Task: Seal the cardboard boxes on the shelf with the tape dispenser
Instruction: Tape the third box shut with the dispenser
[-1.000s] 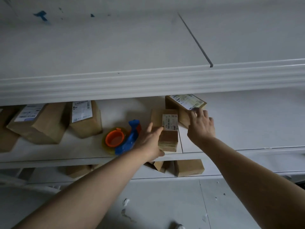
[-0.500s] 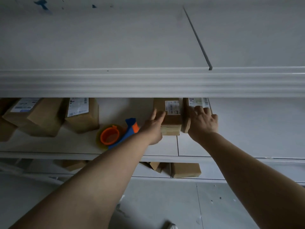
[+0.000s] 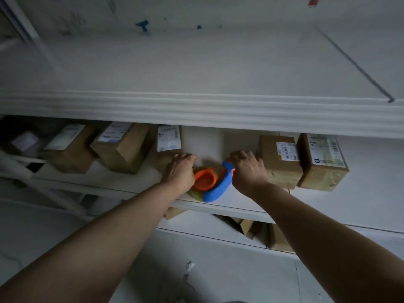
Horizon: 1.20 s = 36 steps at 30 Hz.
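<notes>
A tape dispenser with a blue handle and an orange roll hub lies near the front edge of the middle shelf. My right hand curls its fingers over the top of the blue handle. Just left of the orange hub is my left hand, knuckles up and fingers bent, covering the lower right corner of a labelled cardboard box; whether it holds anything is hidden. Two more labelled boxes stand side by side right of the dispenser.
Further labelled boxes stand to the left on the same shelf. A white upper shelf overhangs everything closely. More boxes lie on the lowest shelf. Grey floor is below.
Both hands have left the two boxes on the right and moved left to the dispenser. My right hand now curls over its handle, and my left hand is beside the hub.
</notes>
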### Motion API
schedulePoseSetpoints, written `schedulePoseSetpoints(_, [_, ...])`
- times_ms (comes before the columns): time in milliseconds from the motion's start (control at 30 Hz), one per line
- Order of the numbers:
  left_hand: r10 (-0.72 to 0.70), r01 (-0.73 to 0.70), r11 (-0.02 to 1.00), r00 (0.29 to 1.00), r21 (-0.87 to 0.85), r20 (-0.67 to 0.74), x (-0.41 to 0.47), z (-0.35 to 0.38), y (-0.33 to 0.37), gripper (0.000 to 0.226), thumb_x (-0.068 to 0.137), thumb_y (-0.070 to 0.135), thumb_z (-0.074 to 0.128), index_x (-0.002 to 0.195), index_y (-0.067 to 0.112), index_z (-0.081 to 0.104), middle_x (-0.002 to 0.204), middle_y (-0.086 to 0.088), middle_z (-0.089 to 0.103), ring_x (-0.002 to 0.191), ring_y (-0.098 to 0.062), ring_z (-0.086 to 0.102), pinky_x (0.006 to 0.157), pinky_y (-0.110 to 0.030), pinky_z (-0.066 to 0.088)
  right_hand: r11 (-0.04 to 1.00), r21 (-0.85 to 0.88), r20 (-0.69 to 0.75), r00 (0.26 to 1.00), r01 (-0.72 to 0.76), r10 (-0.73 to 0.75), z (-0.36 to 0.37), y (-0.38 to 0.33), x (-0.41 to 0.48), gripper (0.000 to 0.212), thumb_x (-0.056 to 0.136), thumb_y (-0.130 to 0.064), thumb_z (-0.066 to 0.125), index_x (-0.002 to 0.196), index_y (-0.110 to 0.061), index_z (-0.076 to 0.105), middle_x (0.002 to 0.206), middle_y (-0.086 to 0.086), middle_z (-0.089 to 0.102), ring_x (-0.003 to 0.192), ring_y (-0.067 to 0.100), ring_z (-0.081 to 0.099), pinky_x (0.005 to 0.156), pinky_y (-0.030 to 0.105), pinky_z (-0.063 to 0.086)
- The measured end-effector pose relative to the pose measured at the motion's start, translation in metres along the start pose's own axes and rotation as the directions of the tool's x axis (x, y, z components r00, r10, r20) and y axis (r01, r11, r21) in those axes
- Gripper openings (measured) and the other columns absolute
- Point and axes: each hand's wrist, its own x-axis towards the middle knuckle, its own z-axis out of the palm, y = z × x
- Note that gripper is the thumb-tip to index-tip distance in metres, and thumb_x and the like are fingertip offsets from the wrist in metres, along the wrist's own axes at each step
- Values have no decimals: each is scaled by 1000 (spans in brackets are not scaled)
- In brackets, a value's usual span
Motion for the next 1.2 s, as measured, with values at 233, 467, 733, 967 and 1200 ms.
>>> schedulePoseSetpoints(233, [-137,137,991,989,7,59,20,-30,-94,55,94,15,50,145,27,34,153,-1,25,139,-31,24,111,-40,29,987,-40,220,965,153,-140,51,-79,19,41,88,-37,58,128,-32,56,144,-5,41,132,21,32,103,36,29])
schedulePoseSetpoints(467, [41,-25,991,992,-129,122,71,-25,-107,55,96,22,50,148,23,32,156,-7,18,144,-26,15,116,-30,12,986,-165,173,984,-9,37,73,-87,25,54,86,-21,61,136,-34,46,146,-8,36,134,22,31,104,41,31])
schedulePoseSetpoints(733, [94,-77,993,974,-90,204,85,-9,-111,46,96,46,45,141,39,39,156,-1,16,139,-33,23,114,-41,26,983,-22,101,978,-183,184,67,-76,37,44,82,-18,58,123,-32,55,129,-9,53,127,19,43,99,35,39])
schedulePoseSetpoints(967, [259,-212,955,936,-207,237,52,-28,-125,35,84,46,65,113,28,60,132,2,38,123,-21,41,104,-34,38,916,265,96,953,-303,287,53,-98,67,63,86,-10,52,145,-23,36,143,4,46,131,24,42,106,37,38])
schedulePoseSetpoints(1200, [200,-177,974,964,-143,172,11,-39,-134,45,63,59,77,86,31,50,101,9,41,89,-13,50,73,-33,48,861,469,204,973,-198,113,41,-117,69,80,88,-3,52,154,-21,10,158,8,19,144,26,22,118,37,24])
